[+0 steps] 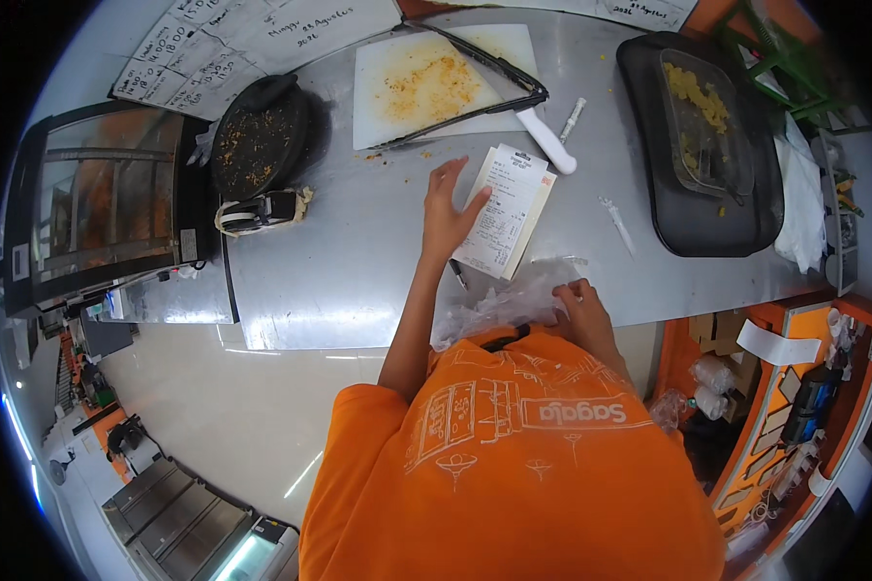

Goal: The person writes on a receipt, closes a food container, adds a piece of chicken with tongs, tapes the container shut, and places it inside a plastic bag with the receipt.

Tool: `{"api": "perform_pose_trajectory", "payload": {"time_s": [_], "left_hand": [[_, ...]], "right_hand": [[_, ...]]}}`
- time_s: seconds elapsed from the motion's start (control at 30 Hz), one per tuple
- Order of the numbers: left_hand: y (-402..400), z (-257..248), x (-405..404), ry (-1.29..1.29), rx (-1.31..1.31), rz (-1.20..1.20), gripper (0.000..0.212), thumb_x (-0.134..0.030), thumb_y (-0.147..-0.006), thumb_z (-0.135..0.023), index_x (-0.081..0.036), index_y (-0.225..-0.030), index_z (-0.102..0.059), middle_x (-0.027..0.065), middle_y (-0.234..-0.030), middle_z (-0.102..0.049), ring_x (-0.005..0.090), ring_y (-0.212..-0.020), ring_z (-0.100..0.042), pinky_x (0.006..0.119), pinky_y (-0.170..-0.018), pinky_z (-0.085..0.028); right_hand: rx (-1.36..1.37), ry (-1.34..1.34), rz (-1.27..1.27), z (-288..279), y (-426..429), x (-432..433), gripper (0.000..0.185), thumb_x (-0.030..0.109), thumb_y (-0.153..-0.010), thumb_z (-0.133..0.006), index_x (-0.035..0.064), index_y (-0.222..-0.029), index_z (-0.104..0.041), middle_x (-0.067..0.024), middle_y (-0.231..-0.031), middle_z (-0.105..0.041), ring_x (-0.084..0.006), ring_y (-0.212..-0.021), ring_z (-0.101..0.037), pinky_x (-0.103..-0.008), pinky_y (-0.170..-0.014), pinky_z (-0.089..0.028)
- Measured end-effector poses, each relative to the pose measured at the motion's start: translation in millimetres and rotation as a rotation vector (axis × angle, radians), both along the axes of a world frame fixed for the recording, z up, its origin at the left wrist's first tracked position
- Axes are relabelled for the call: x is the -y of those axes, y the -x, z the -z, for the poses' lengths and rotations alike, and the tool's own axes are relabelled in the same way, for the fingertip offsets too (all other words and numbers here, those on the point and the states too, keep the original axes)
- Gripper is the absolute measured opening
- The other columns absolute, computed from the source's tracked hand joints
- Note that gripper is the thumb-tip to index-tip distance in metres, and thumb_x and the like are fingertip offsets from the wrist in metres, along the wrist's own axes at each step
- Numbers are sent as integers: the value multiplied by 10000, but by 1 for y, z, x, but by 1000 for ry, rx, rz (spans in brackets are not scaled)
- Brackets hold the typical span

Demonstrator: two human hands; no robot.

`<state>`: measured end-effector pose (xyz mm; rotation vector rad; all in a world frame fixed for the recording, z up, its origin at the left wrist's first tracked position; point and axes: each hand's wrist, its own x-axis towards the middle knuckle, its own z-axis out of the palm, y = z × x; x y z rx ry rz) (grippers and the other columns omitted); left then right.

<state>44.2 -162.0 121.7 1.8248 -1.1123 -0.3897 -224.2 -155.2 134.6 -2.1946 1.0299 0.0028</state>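
My left hand [450, 210] is over the steel worktop with its fingers apart, beside the left edge of a printed receipt [505, 210] that lies on a pad of paper. A pen [458, 276] lies just below that hand. Clear plastic bags [501, 298] are bunched at the table's near edge against the orange shirt. At their right side is my right hand [583, 309], fingers curled at the plastic; whether it grips the plastic cannot be told. Beyond the receipt, a white-handled knife [548, 141] rests partly on a white cutting board [436, 87] with orange crumbs, under a black-edged frame.
To the left stand a glass-fronted display warmer [109, 189], a round black pan [261, 141] with crumbs and a tape dispenser [265, 210]. On the right, a black tray [661, 210] bears a clear container [705, 123] of yellow food. An orange shelf [770, 363] stands below the table's right end.
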Motion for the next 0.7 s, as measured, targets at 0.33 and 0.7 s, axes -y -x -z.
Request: {"api": "perform_pose_trajectory", "payload": {"time_s": [0.33, 0.7], "left_hand": [[104, -32, -122, -346, 304, 507, 344, -263, -711, -727, -180, -1037, -658, 114, -1222, -489, 290, -1079, -520, 404, -906, -399], [144, -29, -122, -475, 669, -264, 205, -197, -790, -618, -107, -974, -617, 129, -1017, -468, 288, -900, -502, 377, -783, -367]], "right_hand": [[476, -294, 272, -19, 0, 39, 203, -56, -797, -483, 55, -964, -512, -97, -709, -488, -177, -586, -503, -301, -540, -427], [660, -664, -405, -82, 46, 92, 123, -13, -724, -606, 78, -776, -670, -49, -731, -457, -145, -639, -435, -273, -650, -410]]}}
